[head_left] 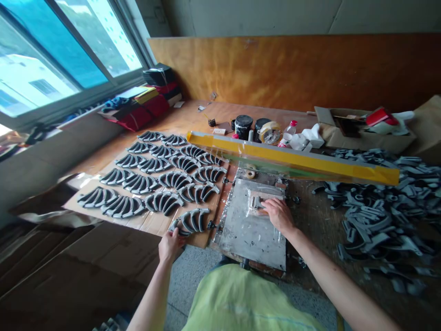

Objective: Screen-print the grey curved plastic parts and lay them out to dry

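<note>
My left hand [168, 247] is at the near edge of a cardboard sheet [201, 239], thumb and fingers closed on a curved grey part [179, 231] at the end of a short fanned row. More rows of the same curved parts [140, 182] lie behind it on the sheet. My right hand [278, 214] is over a flat metal plate [253, 243], fingers closed on another grey part [257, 202]. That part sits on a small pale block [251, 211] fixed to the plate; my fingers hide some of it.
A big heap of loose grey parts [375, 216] covers the right of the table. A long yellow-edged board [292, 158] stands across behind the plate. Farther back are black tubs [244, 126], tape rolls [270, 133] and an open carton [368, 133]. A window is at left.
</note>
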Action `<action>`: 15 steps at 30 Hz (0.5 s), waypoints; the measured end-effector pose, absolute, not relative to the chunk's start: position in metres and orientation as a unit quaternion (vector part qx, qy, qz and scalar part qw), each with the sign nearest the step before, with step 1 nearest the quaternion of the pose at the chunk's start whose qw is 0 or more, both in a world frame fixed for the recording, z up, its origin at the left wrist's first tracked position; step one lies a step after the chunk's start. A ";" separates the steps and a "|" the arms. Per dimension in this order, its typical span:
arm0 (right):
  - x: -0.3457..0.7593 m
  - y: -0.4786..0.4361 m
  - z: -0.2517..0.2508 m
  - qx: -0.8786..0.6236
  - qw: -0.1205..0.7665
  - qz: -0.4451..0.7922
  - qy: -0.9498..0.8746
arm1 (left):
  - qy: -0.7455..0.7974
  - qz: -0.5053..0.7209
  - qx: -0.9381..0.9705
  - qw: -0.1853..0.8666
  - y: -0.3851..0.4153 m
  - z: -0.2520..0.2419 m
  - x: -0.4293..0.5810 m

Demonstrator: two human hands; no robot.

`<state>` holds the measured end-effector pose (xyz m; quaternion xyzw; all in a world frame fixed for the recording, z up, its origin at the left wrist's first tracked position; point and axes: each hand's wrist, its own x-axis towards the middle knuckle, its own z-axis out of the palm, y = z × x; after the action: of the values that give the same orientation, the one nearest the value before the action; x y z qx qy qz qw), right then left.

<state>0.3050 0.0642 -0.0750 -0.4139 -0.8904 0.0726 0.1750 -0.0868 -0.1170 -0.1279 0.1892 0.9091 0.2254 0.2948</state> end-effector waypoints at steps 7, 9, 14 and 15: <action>0.299 0.059 -0.071 -0.446 0.114 0.042 -0.887 | 0.925 0.197 0.156 0.286 -0.116 -0.130 -0.096; 0.298 0.058 -0.070 -0.452 0.115 0.040 -0.883 | 0.928 0.188 0.161 0.278 -0.116 -0.129 -0.098; 0.287 0.060 -0.077 -0.423 0.134 0.044 -0.895 | 0.936 0.158 0.193 0.249 -0.113 -0.124 -0.099; 0.284 0.061 -0.081 -0.409 0.129 0.046 -0.902 | 0.937 0.154 0.200 0.243 -0.112 -0.123 -0.099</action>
<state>0.2837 0.0606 -0.0806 -0.4090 -0.9022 0.0462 0.1290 -0.0987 -0.1124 -0.1228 0.2001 0.9366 0.1545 0.2428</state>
